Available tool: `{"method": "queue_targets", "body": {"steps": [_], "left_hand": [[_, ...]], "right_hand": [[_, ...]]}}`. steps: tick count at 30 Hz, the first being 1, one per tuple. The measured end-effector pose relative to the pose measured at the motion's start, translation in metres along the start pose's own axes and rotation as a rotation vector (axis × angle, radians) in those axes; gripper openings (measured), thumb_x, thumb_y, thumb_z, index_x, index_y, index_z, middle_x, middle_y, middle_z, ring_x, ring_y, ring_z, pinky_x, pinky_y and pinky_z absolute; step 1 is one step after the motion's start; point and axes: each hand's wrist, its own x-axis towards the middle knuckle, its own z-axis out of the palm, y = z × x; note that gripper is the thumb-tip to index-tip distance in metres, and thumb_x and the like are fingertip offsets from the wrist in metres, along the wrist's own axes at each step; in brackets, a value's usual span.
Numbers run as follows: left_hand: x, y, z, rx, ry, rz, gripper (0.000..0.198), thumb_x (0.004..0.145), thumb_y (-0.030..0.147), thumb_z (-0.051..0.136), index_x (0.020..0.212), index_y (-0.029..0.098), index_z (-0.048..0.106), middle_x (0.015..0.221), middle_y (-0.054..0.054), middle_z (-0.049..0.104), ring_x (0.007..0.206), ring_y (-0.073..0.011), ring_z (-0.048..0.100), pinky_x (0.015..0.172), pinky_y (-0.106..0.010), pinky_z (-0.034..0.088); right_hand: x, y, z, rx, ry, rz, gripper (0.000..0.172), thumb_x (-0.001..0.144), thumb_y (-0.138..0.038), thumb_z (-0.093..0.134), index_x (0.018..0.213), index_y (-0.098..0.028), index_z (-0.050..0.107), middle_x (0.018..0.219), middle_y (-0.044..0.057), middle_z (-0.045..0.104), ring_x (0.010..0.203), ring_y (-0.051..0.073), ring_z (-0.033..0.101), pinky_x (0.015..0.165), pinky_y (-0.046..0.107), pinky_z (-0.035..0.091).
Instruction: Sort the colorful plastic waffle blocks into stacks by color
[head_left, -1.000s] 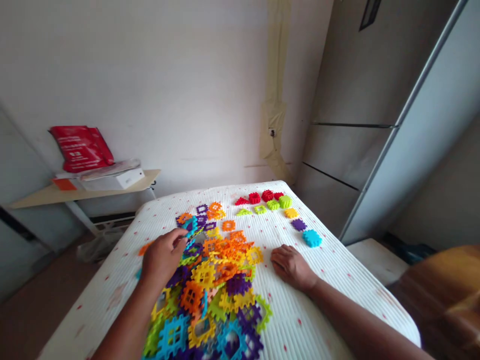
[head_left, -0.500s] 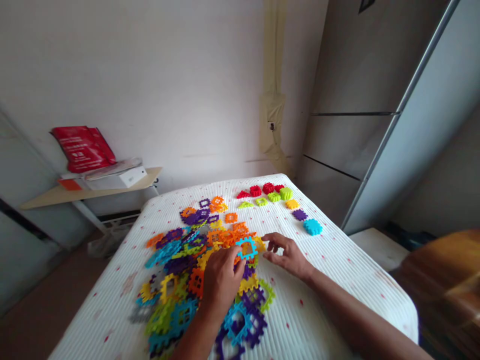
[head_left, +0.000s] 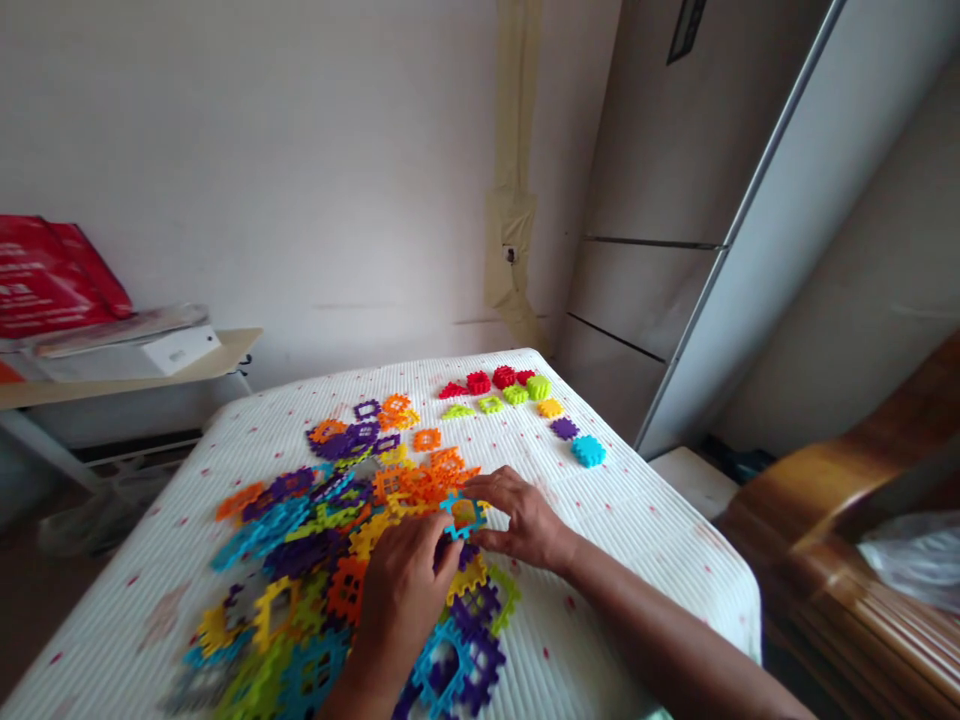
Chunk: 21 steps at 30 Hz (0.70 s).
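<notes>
A heap of flat interlocking plastic tiles (head_left: pixel 330 520) in orange, purple, yellow, green and blue covers the white ribbed tabletop (head_left: pixel 645 530). A blue square frame tile (head_left: pixel 463 513) is pinched between both hands above the heap's right edge. My left hand (head_left: pixel 401 590) grips its near side with thumb and fingers closed. My right hand (head_left: pixel 521 520) closes on its far and right side. Small stacks sorted by colour lie farther back: red tiles (head_left: pixel 491 380), green tiles (head_left: pixel 499 400), a yellow one (head_left: pixel 550 407), a purple one (head_left: pixel 564 428), a blue stack (head_left: pixel 589 451).
A low shelf (head_left: pixel 127 365) at the left wall carries a white box (head_left: pixel 180 350) and a red bag (head_left: pixel 52 275). Grey cabinet doors (head_left: pixel 675 270) stand behind the table's right corner. A wooden chair back (head_left: pixel 847 520) is at the right.
My left hand lifted a blue frame tile from the heap's far left and carried it right. My right hand rose from the table and closed on the same tile.
</notes>
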Motion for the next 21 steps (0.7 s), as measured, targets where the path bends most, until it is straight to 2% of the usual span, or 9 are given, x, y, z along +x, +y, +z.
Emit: {"method": "queue_targets", "body": {"steps": [4, 8, 12, 15, 17, 21], "left_hand": [[0.001, -0.005, -0.004, 0.029, 0.05, -0.024, 0.026, 0.084, 0.034, 0.058, 0.106, 0.021, 0.057, 0.082, -0.004, 0.07, 0.073, -0.0195, 0.065, 0.071, -0.032, 0.047], [0.003, -0.01, -0.011, 0.017, 0.116, -0.025, 0.021, 0.086, 0.028, 0.055, 0.105, 0.021, 0.056, 0.086, -0.005, 0.07, 0.077, -0.0191, 0.064, 0.076, -0.032, 0.046], [0.004, -0.01, -0.012, -0.003, 0.127, 0.01, 0.017, 0.085, 0.022, 0.056, 0.101, 0.021, 0.056, 0.085, -0.004, 0.069, 0.078, -0.0188, 0.063, 0.077, -0.032, 0.046], [0.003, -0.01, -0.01, -0.015, 0.128, 0.023, 0.017, 0.084, 0.021, 0.058, 0.101, 0.02, 0.056, 0.085, -0.004, 0.069, 0.078, -0.0188, 0.063, 0.078, -0.033, 0.046], [0.003, -0.012, -0.009, -0.017, 0.133, 0.023, 0.017, 0.084, 0.02, 0.057, 0.102, 0.02, 0.056, 0.086, -0.005, 0.069, 0.079, -0.019, 0.063, 0.078, -0.033, 0.046], [0.003, -0.014, -0.008, -0.022, 0.147, 0.022, 0.017, 0.085, 0.02, 0.055, 0.102, 0.02, 0.057, 0.087, -0.005, 0.069, 0.081, -0.0192, 0.063, 0.078, -0.032, 0.046]], "right_hand": [[-0.006, 0.017, -0.023, -0.165, 0.01, 0.027, 0.044, 0.083, -0.034, 0.062, 0.125, -0.021, 0.053, 0.12, 0.011, 0.062, 0.103, 0.023, 0.057, 0.09, 0.041, 0.045], [-0.029, 0.053, -0.053, -0.404, -0.035, 0.141, 0.039, 0.082, -0.027, 0.061, 0.121, -0.02, 0.057, 0.12, 0.013, 0.062, 0.105, 0.026, 0.058, 0.092, 0.045, 0.044], [-0.054, 0.079, -0.069, -0.488, -0.15, 0.266, 0.033, 0.081, -0.018, 0.057, 0.113, -0.02, 0.062, 0.125, 0.012, 0.059, 0.112, 0.023, 0.057, 0.094, 0.039, 0.046], [-0.064, 0.08, -0.071, -0.547, -0.205, 0.354, 0.028, 0.08, -0.015, 0.056, 0.106, -0.021, 0.065, 0.13, 0.011, 0.056, 0.113, 0.023, 0.056, 0.092, 0.037, 0.048], [-0.065, 0.074, -0.07, -0.603, -0.182, 0.397, 0.026, 0.079, -0.015, 0.056, 0.103, -0.02, 0.066, 0.129, 0.012, 0.055, 0.111, 0.024, 0.056, 0.089, 0.037, 0.048], [-0.061, 0.057, -0.058, -0.671, -0.066, 0.395, 0.015, 0.084, -0.018, 0.053, 0.091, -0.018, 0.066, 0.099, 0.011, 0.065, 0.092, 0.022, 0.059, 0.081, 0.034, 0.047]]}}
